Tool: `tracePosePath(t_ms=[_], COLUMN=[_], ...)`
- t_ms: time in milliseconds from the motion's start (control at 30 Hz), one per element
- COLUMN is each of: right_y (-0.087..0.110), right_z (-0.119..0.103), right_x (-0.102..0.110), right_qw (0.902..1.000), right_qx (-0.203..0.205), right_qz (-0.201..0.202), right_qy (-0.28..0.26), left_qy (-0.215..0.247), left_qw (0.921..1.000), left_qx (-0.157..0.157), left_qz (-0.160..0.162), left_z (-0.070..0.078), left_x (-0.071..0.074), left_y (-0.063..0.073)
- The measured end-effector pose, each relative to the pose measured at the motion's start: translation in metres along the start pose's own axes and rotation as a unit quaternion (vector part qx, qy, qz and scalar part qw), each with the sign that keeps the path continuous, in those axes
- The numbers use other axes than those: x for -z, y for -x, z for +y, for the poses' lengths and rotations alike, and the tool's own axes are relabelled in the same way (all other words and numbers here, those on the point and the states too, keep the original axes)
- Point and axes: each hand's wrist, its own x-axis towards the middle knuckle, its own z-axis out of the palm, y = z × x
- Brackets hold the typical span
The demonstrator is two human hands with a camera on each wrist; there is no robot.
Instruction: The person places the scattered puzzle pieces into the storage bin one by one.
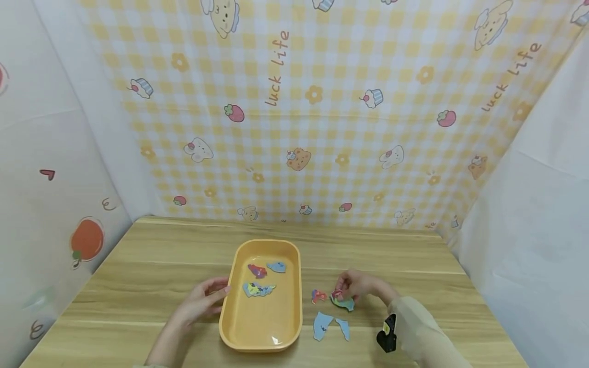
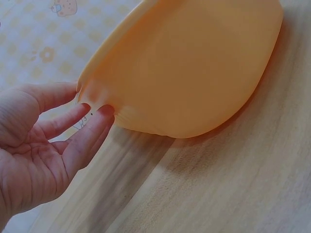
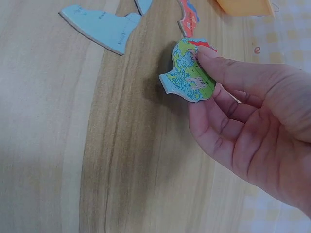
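My right hand (image 1: pixel 361 284) pinches a green and blue map puzzle piece (image 3: pixel 192 73) with a red edge, thumb on top and fingers beneath, just above the table. Beside it lies a red puzzle piece (image 1: pixel 317 296). Two light-blue pieces (image 1: pixel 322 325) rest nearer the front; one blue piece (image 3: pixel 99 26) also shows in the right wrist view. My left hand (image 1: pixel 202 301) touches the left side of the yellow tray (image 1: pixel 262 327), its fingertips (image 2: pixel 105 110) against the outer wall. Inside the tray are a red-purple piece (image 1: pixel 257 271), a blue piece (image 1: pixel 277 267) and a yellow-blue piece (image 1: pixel 258 290).
The wooden table (image 1: pixel 391 255) reaches back to a yellow checked cloth (image 1: pixel 322 133). White cloth hangs along the left and right sides. A black device (image 1: pixel 387 333) sits at the right sleeve.
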Motion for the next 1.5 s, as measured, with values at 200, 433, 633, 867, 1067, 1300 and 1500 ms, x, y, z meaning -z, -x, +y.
tracePosePath(t_ms=[200, 433, 633, 867, 1067, 1300, 1500], right_y=[-0.001, -0.002, -0.004, -0.008, -0.013, -0.018, -0.02], right_z=[-0.001, -0.003, -0.007, -0.018, -0.027, -0.033, -0.038], right_x=[0.002, 0.003, 0.006, 0.007, 0.008, 0.009, 0.011], right_qw=[0.9999, 0.9996, 0.9992, 0.9985, 0.9985, 0.998, 0.9977], right_qx=[0.005, 0.002, 0.013, 0.034, 0.035, 0.042, 0.043], right_qz=[-0.004, -0.004, -0.005, 0.004, 0.015, 0.029, 0.041], right_qy=[-0.014, -0.028, -0.037, -0.042, -0.038, -0.037, -0.032], left_qy=[-0.006, -0.011, -0.011, -0.015, -0.01, -0.007, -0.004], left_qw=[1.0, 0.9998, 0.9998, 0.9996, 0.9997, 0.9998, 0.9999], left_qx=[-0.004, -0.01, -0.008, -0.011, -0.01, -0.005, -0.002], left_qz=[-0.005, -0.012, -0.012, -0.022, -0.02, -0.016, -0.012], left_z=[-0.001, -0.002, -0.002, -0.003, -0.003, -0.002, -0.001], left_x=[0.001, 0.003, 0.003, 0.005, 0.005, 0.004, 0.002], left_y=[0.0, 0.001, 0.002, 0.004, 0.003, 0.002, -0.001])
